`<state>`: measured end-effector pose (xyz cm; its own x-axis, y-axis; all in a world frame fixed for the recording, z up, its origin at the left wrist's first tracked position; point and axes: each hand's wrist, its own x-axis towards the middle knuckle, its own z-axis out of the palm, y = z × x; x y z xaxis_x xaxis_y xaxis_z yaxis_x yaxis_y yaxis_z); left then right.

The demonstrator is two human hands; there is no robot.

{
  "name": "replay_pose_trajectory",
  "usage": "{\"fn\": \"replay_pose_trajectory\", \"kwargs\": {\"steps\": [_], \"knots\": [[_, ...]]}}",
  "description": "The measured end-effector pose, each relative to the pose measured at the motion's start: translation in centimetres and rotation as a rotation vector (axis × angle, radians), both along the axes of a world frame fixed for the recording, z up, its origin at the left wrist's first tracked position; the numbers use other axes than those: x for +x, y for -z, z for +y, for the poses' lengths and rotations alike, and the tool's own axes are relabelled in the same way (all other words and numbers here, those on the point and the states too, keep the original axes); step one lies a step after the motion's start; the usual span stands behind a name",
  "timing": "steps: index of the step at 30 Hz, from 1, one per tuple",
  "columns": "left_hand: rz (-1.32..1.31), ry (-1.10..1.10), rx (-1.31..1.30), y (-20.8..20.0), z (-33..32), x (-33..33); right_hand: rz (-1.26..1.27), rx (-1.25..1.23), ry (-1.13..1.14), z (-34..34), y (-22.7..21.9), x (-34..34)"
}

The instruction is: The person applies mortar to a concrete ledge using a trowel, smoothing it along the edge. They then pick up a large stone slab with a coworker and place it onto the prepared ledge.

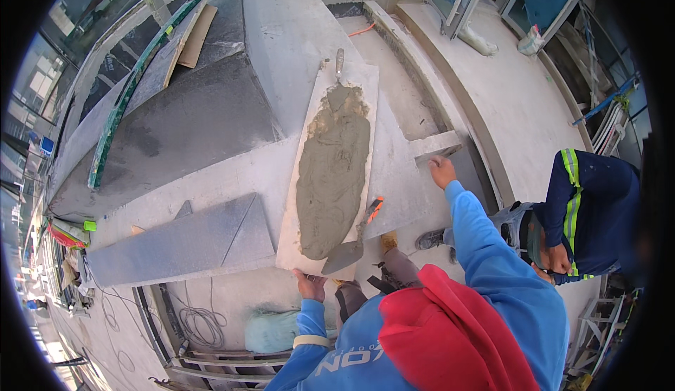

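A long pale board (287, 240) lies before me, spread with wet grey mortar (330, 180). My left hand (311, 285) is closed on its near edge, at the left corner. A trowel with an orange and black handle (375, 210) rests at the board's near right corner, its blade smeared with mortar. At the far end, another trowel (339, 67) has its blade in the mortar. Off to the right, my right hand (442, 172) is closed beside a small grey edge piece (436, 145). Whatever its fingers hold is hidden.
A co-worker in a dark jacket with reflective stripes (573, 208) is close on my right. Grey stone slabs (183, 240) lie to the left, below a dark sloped surface (190, 124) with a green strip. Coiled cable (202, 324) and a pale blue-green bag (271, 331) are near the bottom.
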<state>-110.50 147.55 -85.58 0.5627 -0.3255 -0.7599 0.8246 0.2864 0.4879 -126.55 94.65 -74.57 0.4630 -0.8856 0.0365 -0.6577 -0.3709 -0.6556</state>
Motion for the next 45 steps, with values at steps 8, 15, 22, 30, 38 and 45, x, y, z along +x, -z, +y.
{"fn": "replay_pose_trajectory", "kwargs": {"steps": [8,15,22,30,38,45], "knots": [[0.114,-0.144,0.146,0.7,-0.2,-3.6,-0.132,0.245,-0.490,-12.8,-11.5,20.4],[0.124,-0.319,0.385,-1.6,-0.8,-6.2,-0.589,0.090,-0.608,-18.1,-29.1,35.6],[0.034,-0.461,0.462,-5.2,4.8,-1.2,-0.258,0.399,-0.720,-6.3,-16.9,31.2],[-0.028,-0.432,0.349,-2.5,19.2,2.9,-0.260,0.233,-0.848,11.4,-18.2,31.5],[0.048,-0.524,0.346,-2.4,35.7,-0.3,0.113,-0.012,-1.025,25.5,-18.6,33.4],[0.011,-0.564,0.365,-4.3,45.4,6.1,0.118,0.008,-0.814,28.6,-15.3,33.5]]}}
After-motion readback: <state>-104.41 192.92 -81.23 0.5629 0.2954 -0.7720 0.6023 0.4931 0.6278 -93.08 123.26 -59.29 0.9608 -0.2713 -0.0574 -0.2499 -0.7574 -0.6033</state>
